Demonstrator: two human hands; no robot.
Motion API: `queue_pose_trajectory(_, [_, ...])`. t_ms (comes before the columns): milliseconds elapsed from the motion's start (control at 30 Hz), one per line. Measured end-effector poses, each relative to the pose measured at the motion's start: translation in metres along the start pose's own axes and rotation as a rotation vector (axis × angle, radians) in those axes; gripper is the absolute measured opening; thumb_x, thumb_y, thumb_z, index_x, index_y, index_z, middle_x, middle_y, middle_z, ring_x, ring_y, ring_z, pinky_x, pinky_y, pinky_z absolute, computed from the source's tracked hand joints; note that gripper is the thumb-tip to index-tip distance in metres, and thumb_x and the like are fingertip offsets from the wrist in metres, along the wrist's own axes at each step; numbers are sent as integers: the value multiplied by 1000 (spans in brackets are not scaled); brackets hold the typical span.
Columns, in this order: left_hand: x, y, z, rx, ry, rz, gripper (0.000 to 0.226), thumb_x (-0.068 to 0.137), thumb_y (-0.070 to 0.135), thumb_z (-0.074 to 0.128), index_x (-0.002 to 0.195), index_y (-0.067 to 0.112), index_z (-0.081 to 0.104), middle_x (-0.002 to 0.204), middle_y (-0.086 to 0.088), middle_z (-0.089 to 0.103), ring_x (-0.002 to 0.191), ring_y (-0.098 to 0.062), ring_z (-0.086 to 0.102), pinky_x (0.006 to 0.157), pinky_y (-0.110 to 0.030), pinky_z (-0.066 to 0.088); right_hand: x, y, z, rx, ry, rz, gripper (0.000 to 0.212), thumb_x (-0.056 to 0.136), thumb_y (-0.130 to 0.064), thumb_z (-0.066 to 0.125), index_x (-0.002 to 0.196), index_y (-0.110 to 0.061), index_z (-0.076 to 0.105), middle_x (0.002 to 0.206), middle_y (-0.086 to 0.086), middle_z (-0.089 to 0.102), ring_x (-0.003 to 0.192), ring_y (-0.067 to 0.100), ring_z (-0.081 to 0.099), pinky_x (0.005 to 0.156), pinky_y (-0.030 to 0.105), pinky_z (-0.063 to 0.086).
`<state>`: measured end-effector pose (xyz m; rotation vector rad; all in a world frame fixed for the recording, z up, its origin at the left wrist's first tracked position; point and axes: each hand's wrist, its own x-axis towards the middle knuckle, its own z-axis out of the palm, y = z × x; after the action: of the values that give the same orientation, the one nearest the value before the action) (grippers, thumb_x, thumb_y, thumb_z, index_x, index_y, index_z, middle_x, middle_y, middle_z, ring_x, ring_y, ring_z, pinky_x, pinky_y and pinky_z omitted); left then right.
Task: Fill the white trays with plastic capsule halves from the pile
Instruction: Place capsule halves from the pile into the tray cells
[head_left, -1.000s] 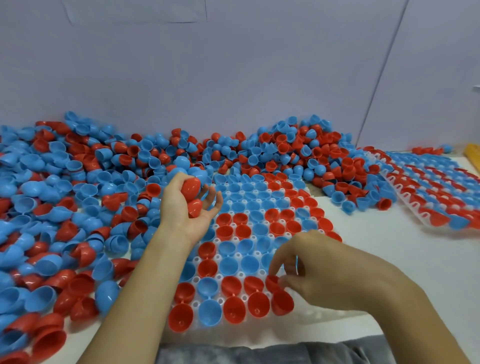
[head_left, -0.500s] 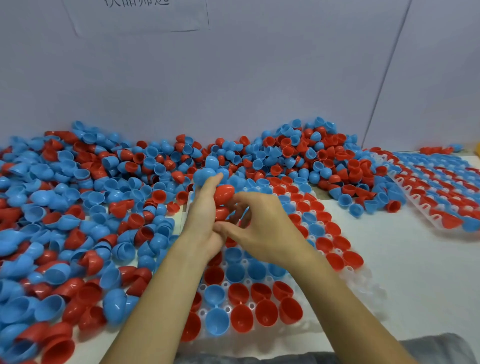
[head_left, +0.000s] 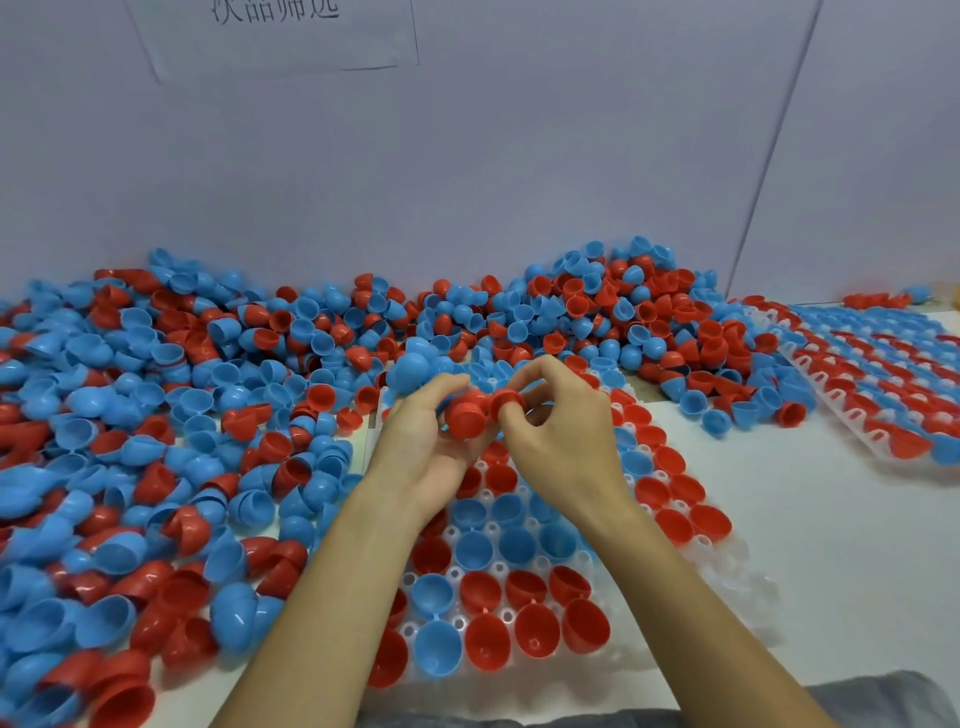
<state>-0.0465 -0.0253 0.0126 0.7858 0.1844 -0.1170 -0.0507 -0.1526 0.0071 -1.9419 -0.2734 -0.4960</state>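
Since earlier frame, right hand left tray's near edge, met left hand above tray. Left cups red halves; right pinches one off. Tray mostly filled, right cells bare. Second tray looks full. Pile big. White counter, grey wall, paper notice.

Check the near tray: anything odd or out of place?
Mostly orderly. The near white tray has empty pockets along its right edge, and the loose pile crowds its left edge. No visible damage.
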Motion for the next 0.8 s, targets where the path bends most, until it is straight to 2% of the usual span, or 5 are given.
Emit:
queue_pose_trajectory(167, [3, -2, 0, 69, 28, 138, 43, 93, -8, 57, 128, 14, 44, 78, -11, 61, 70, -18, 66, 61, -30, 58, 2, -1, -5, -13, 49, 5, 18, 83, -8, 70, 76, -22, 62, 67, -8, 67, 61, 9, 66, 55, 18, 53])
queue_pose_trajectory(367, [2, -4, -1, 131, 124, 191, 41, 91, -8, 58, 122, 18, 51, 86, -7, 59, 67, -13, 66, 57, -31, 55, 0, -6, -10, 41, 80, 82, 16, 87, -6, 62, 81, -20, 58, 59, 6, 67, 54, 29, 68, 53, 46, 55])
queue_pose_trajectory(500, [2, -1, 0, 120, 153, 221, 40, 90, -9, 56, 109, 26, 54, 86, -8, 56, 65, -14, 60, 48, -23, 48, 5, -4, -17, 47, 183, 176, 12, 85, -14, 65, 73, -14, 64, 66, 2, 69, 63, 20, 71, 62, 37, 59])
queue_pose_trajectory(600, [2, 5, -3, 88, 157, 225, 42, 90, -11, 55, 109, 26, 54, 89, -10, 55, 66, -15, 58, 45, -21, 45, 10, 4, -31, 114, 241, 262, 11, 84, -11, 64, 73, -10, 66, 65, 2, 70, 57, 10, 70, 55, 26, 56])
queue_pose_trajectory(800, [2, 16, -11, 35, 178, 238, 41, 91, -11, 52, 113, 23, 50, 87, -10, 55, 72, -18, 56, 46, -20, 45, 12, 19, -52, 204, 213, 371, 8, 88, -1, 59, 88, -8, 63, 66, 3, 73, 61, 14, 73, 57, 24, 57])
